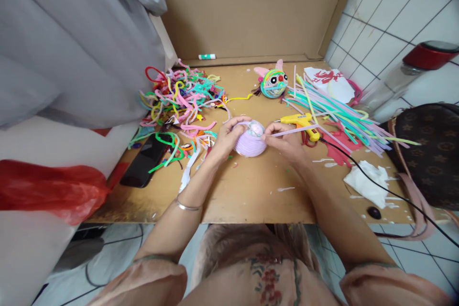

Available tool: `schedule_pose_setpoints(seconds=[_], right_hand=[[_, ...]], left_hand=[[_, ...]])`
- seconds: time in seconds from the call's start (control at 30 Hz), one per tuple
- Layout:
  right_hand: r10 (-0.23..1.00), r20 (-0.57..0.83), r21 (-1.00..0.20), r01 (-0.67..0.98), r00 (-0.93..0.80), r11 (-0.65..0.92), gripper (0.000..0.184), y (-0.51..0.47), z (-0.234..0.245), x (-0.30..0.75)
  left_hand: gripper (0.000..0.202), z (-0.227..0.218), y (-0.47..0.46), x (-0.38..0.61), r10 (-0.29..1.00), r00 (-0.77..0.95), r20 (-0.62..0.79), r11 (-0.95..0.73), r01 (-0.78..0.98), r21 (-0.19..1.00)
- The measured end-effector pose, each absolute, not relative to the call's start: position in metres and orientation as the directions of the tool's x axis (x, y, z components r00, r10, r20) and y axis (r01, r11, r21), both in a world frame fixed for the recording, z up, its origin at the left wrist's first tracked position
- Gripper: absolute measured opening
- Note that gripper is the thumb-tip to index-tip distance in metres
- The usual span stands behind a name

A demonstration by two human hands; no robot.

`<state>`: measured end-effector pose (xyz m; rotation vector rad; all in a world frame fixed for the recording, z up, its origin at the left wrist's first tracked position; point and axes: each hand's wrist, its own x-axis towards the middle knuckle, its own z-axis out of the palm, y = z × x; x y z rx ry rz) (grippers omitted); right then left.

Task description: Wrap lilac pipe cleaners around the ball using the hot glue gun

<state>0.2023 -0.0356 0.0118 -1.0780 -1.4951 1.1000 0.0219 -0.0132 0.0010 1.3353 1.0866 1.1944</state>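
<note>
Near the middle of the table, my left hand (231,136) grips the left side of a ball (251,146) wound with rows of lilac pipe cleaner. A patch at the ball's top shows a paler, shiny surface without winding. At the ball's right edge, the fingers of my right hand (283,142) pinch a lilac pipe cleaner (299,130), whose free end sticks out to the right. Just beyond my right hand lies a yellow glue gun (299,120) with a black cord.
Tangled pipe cleaners (186,91) heap at the left, by a black phone (145,162). A decorated ball with pink ears (274,81) stands at the back. Straight pipe cleaners (337,105), a crumpled tissue (369,184), a glass bottle (390,83) and a brown bag (426,153) are at right.
</note>
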Motion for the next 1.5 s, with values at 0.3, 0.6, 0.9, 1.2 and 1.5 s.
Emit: schedule_pose_setpoints(seconds=[0.3, 0.6, 0.9, 1.2, 1.5], right_hand=[[0.969, 0.175, -0.968, 0.149, -0.173, 0.202, 0.023, -0.034, 0.010, 0.204], [0.950, 0.244, -0.926, 0.243, -0.196, 0.288, 0.021, -0.036, 0.012, 0.206], [0.936, 0.268, -0.898, 0.293, -0.228, 0.329, 0.020, -0.037, 0.016, 0.209], [0.884, 0.386, -0.806, 0.369, -0.265, 0.462, 0.024, -0.034, 0.007, 0.216], [0.693, 0.678, -0.454, 0.601, -0.247, 0.658, 0.029, -0.048, 0.007, 0.204]], left_hand=[[0.034, 0.000, -0.013, 0.020, 0.987, 0.112, 0.111, -0.110, -0.011, 0.994], [0.033, 0.000, -0.013, 0.021, 0.981, 0.137, 0.135, -0.131, -0.039, 0.991], [0.030, 0.002, -0.014, 0.025, 0.985, 0.145, 0.097, -0.093, -0.039, 0.995], [0.028, 0.005, -0.012, 0.030, 0.981, 0.161, 0.111, -0.109, -0.022, 0.994], [0.030, 0.003, -0.014, 0.027, 0.974, 0.173, 0.148, -0.141, -0.051, 0.989]])
